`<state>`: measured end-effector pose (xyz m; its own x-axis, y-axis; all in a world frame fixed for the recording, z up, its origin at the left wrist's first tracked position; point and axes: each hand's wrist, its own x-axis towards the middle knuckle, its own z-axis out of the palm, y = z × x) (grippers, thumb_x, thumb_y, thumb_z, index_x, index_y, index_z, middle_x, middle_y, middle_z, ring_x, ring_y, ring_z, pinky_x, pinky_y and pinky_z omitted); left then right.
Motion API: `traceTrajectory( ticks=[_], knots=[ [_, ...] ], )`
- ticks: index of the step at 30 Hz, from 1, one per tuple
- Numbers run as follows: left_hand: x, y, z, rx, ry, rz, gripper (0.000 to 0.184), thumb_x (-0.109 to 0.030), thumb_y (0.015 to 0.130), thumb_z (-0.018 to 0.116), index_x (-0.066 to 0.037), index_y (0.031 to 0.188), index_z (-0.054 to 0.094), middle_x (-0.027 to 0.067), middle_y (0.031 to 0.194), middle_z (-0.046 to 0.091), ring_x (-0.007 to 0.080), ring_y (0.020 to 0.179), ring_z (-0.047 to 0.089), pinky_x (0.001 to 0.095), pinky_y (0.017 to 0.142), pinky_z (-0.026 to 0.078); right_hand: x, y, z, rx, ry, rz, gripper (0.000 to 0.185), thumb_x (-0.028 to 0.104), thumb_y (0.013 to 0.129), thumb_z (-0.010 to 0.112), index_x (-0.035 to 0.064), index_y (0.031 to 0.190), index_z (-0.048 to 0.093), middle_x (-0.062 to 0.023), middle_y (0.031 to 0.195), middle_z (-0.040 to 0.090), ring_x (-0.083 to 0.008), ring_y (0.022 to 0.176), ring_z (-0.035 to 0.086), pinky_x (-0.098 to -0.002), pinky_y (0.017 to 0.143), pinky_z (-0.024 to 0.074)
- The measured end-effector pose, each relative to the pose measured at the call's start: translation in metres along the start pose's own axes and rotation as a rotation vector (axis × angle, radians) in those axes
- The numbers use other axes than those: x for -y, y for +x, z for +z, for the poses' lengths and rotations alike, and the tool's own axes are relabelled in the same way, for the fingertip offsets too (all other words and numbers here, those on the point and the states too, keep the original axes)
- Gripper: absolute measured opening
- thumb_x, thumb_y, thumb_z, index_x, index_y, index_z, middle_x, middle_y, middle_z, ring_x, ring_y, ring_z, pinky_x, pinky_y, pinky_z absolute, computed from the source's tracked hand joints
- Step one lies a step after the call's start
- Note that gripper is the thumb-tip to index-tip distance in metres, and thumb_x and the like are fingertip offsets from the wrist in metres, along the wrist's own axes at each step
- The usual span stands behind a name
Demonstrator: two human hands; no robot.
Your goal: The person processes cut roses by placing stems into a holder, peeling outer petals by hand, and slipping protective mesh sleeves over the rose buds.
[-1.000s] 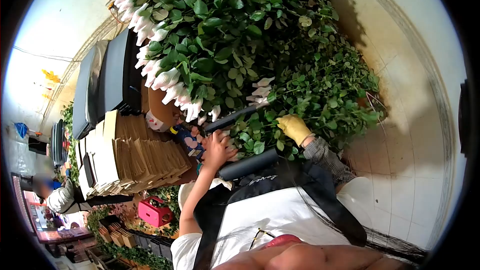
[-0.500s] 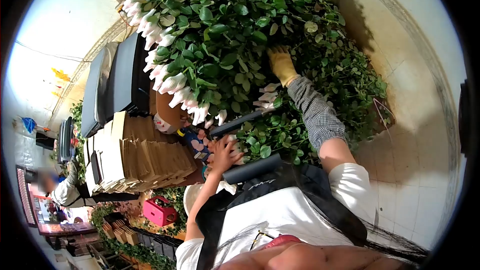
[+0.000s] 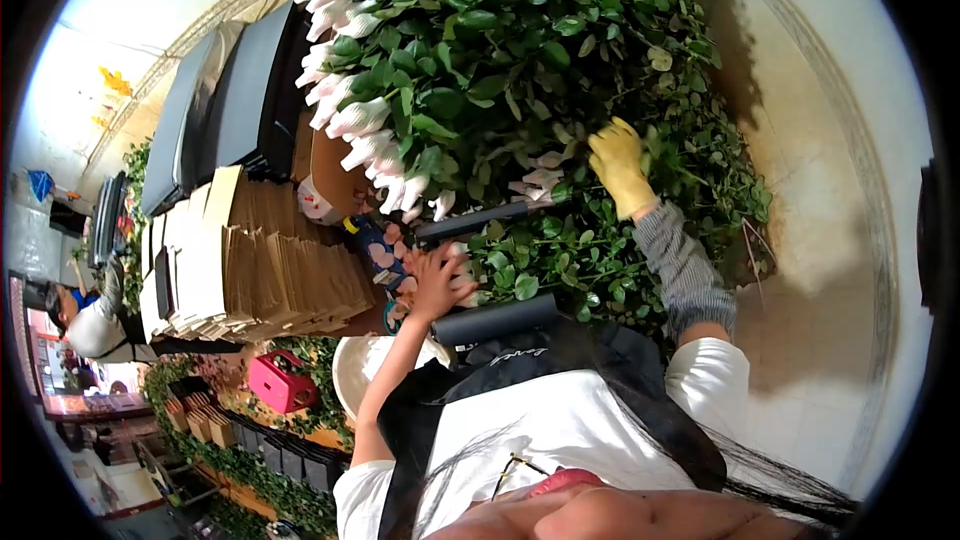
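Note:
My bare left hand [image 3: 437, 282] rests with fingers spread against pale rose heads [image 3: 461, 265] at the left end of a low row of leafy stems. A dark padded bar [image 3: 490, 221] lies above it, and a thick black roll [image 3: 495, 320] lies below, close to my apron. My right hand [image 3: 620, 168], in a yellow glove, is over the foliage with its fingers curled; they seem closed round a rose stem, with blurred leaves beside it. White-netted roses [image 3: 540, 180] lie just left of the glove. The large rose pile [image 3: 470, 70] rises beyond, netted heads facing left.
Stacked cardboard sheets [image 3: 270, 275] and black boxes [image 3: 245, 90] stand at the left. A white bucket [image 3: 350, 380] is by my left forearm, and a pink stool [image 3: 281, 381] stands beyond it. Another person [image 3: 95, 325] is at far left. A tiled floor [image 3: 800, 360] extends right.
My right hand has drawn back out of the pile, towards me and to the right, and its fingers are now curled. My left hand stays at the lower rose heads, slightly shifted.

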<state>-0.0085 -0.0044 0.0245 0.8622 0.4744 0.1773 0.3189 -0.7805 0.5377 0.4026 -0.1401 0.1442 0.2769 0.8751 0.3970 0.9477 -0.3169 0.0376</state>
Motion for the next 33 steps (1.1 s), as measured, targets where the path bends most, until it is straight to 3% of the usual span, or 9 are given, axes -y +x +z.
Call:
traceTrajectory(
  ticks=[3, 5, 9, 13, 17, 19, 22, 27, 33],
  knots=[
    [0.002, -0.004, 0.001, 0.025, -0.005, -0.029, 0.057, -0.043, 0.081, 0.079, -0.022, 0.13, 0.059, 0.0163, 0.146, 0.042, 0.0428, 0.133, 0.038, 0.0544, 0.11, 0.031, -0.023, -0.035, -0.018, -0.049, -0.05, 0.137, 0.013, 0.01, 0.075, 0.071, 0.0094, 0.089, 0.071, -0.0087, 0.091, 0.069, -0.0269, 0.099, 0.065, -0.0422, 0.101, 0.0478],
    [0.001, -0.004, 0.003, -0.047, 0.028, 0.02, 0.056, -0.04, 0.08, 0.08, -0.019, 0.128, 0.06, 0.0171, 0.14, 0.044, 0.0424, 0.128, 0.04, 0.0543, 0.107, 0.032, -0.01, -0.051, -0.074, -0.311, -0.194, 0.213, 0.019, 0.0, 0.075, 0.068, 0.006, 0.092, 0.072, -0.0129, 0.101, 0.07, -0.0291, 0.106, 0.064, -0.0434, 0.103, 0.0478],
    [0.005, -0.002, 0.003, -0.012, 0.05, 0.024, 0.058, -0.044, 0.081, 0.079, -0.02, 0.13, 0.059, 0.0185, 0.138, 0.046, 0.045, 0.128, 0.04, 0.0548, 0.106, 0.035, -0.025, -0.047, -0.123, -0.213, -0.183, 0.042, 0.028, 0.0, 0.077, 0.067, 0.0055, 0.105, 0.07, -0.0127, 0.112, 0.067, -0.0309, 0.113, 0.061, -0.043, 0.104, 0.046],
    [-0.02, 0.018, -0.033, 0.158, 0.103, -0.058, 0.062, -0.043, 0.082, 0.076, -0.014, 0.134, 0.057, 0.0207, 0.143, 0.043, 0.044, 0.13, 0.042, 0.0542, 0.108, 0.034, -0.014, -0.049, -0.128, -0.207, -0.086, -0.077, 0.022, -0.004, 0.077, 0.063, 0.0017, 0.098, 0.064, -0.0165, 0.101, 0.064, -0.0347, 0.105, 0.062, -0.043, 0.093, 0.0502],
    [-0.015, 0.009, -0.022, 0.133, 0.202, -0.012, 0.063, -0.043, 0.08, 0.077, -0.017, 0.133, 0.058, 0.0209, 0.145, 0.04, 0.0441, 0.133, 0.039, 0.0542, 0.107, 0.035, -0.075, -0.124, -0.105, -0.192, 0.099, 0.309, 0.038, -0.003, 0.085, 0.059, 0.0015, 0.123, 0.061, -0.017, 0.12, 0.064, -0.0363, 0.114, 0.06, -0.0416, 0.1, 0.0478],
    [0.005, 0.0, 0.0, -0.022, -0.014, 0.032, 0.064, -0.04, 0.078, 0.079, -0.021, 0.135, 0.057, 0.0224, 0.146, 0.038, 0.0452, 0.136, 0.034, 0.0552, 0.11, 0.032, -0.072, -0.152, -0.135, 0.02, 0.324, 0.523, 0.044, -0.005, 0.085, 0.057, 0.0021, 0.128, 0.059, -0.0179, 0.124, 0.063, -0.034, 0.117, 0.06, -0.0395, 0.102, 0.0464],
    [0.008, -0.007, 0.01, -0.011, -0.085, -0.071, 0.063, -0.039, 0.08, 0.079, -0.021, 0.136, 0.056, 0.0234, 0.149, 0.034, 0.0463, 0.139, 0.031, 0.0549, 0.112, 0.031, -0.055, -0.172, -0.174, 0.22, 0.359, 0.536, 0.046, -0.007, 0.083, 0.057, 0.0026, 0.127, 0.06, -0.0174, 0.125, 0.063, -0.0328, 0.119, 0.059, -0.0379, 0.103, 0.046],
    [0.004, -0.001, -0.001, 0.098, -0.281, -0.089, 0.057, -0.039, 0.08, 0.077, -0.019, 0.131, 0.06, 0.0147, 0.143, 0.042, 0.0383, 0.137, 0.035, 0.0521, 0.11, 0.031, 0.007, -0.16, -0.1, 0.246, 0.377, 0.233, 0.037, -0.003, 0.081, 0.064, 0.0026, 0.118, 0.065, -0.0192, 0.119, 0.066, -0.0362, 0.111, 0.063, -0.0407, 0.097, 0.051],
    [0.001, -0.004, 0.001, 0.014, -0.21, -0.08, 0.058, -0.038, 0.08, 0.08, -0.02, 0.131, 0.06, 0.0154, 0.142, 0.042, 0.0371, 0.138, 0.036, 0.0545, 0.112, 0.028, 0.035, -0.201, 0.028, 0.303, 0.284, 0.311, 0.04, -0.006, 0.077, 0.069, 0.0025, 0.116, 0.068, -0.0181, 0.123, 0.067, -0.0343, 0.115, 0.064, -0.0393, 0.098, 0.0522]
  ],
)
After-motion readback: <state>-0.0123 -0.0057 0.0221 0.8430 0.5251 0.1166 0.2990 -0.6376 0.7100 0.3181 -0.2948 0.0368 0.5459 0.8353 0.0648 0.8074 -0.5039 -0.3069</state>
